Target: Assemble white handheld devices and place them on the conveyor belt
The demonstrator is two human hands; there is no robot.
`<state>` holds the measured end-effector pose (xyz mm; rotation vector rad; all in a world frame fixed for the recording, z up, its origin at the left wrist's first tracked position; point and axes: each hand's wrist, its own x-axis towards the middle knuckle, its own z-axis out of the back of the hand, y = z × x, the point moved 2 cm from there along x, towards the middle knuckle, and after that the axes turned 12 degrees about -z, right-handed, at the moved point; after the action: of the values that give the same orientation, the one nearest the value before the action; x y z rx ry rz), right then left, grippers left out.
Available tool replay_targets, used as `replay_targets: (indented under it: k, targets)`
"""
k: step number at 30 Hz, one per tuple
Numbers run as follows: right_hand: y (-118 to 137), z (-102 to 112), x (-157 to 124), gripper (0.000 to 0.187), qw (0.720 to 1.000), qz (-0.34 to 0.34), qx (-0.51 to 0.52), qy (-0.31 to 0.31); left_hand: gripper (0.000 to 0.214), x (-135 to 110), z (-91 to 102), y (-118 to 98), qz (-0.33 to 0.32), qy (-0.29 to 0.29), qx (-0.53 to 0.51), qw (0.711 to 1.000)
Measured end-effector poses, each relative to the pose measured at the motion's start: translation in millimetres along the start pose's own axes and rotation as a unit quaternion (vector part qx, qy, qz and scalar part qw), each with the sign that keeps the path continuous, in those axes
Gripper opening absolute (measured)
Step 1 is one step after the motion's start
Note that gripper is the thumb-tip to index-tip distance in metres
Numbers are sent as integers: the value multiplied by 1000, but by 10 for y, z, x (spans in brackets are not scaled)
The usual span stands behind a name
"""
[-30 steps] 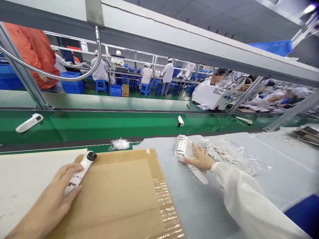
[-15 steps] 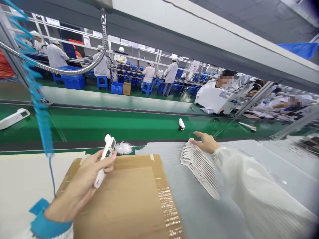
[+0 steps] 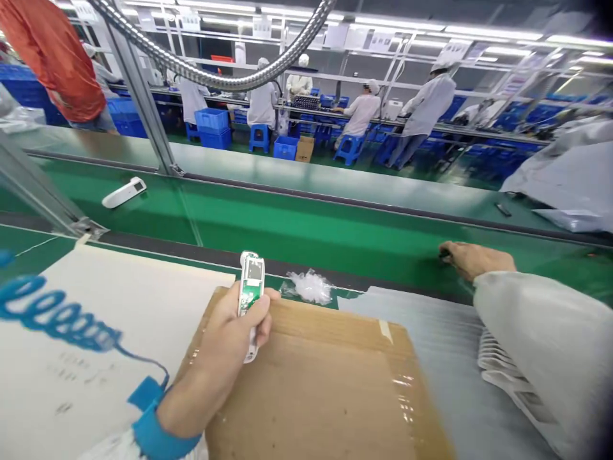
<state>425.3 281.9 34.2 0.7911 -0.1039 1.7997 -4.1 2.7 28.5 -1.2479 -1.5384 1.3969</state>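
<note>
My left hand (image 3: 234, 329) is closed round a slim white handheld device (image 3: 250, 286), held upright over a brown cardboard sheet (image 3: 316, 396); its open side shows a green circuit board. A blue wrist strap (image 3: 156, 428) with a coiled blue cord (image 3: 52, 316) is on that wrist. My right hand (image 3: 474, 259) reaches out onto the green conveyor belt (image 3: 306, 230), fingers curled over a small dark thing I cannot make out. A stack of white plastic shells (image 3: 502, 374) lies under my right sleeve.
A white device (image 3: 123, 192) rides the belt at the left. A crumpled clear plastic bag (image 3: 310, 285) lies at the belt's edge. A metal frame post (image 3: 138, 96) and a flexible metal hose (image 3: 215, 75) stand ahead. Several workers in white sit at lines behind.
My left hand has lifted the device off the cardboard and turned its open side toward me. My right hand left the stack of shells and reached forward onto the belt.
</note>
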Motion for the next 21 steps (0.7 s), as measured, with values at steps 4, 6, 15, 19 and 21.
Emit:
replay_targets:
  k: [4, 6, 15, 19, 21]
  targets:
    - [729, 304, 9, 61, 997, -40, -37, 62, 33, 21, 33, -6, -60, -67, 2, 996]
    - [1336, 543, -174, 51, 994, -37, 17, 100, 30, 37, 67, 14, -75, -93, -12, 993]
    - [3558, 219, -2027, 25, 903, 367, 70, 215, 32, 120, 216, -60, -143, -57, -59, 986]
    - [3582, 188, -2229, 28, 921, 312, 81, 219, 28, 25, 141, -89, -173, 77, 58, 980]
    - [3486, 328, -2140, 30, 935, 254, 116, 218, 27, -52, 57, -67, -186, 137, 90, 969]
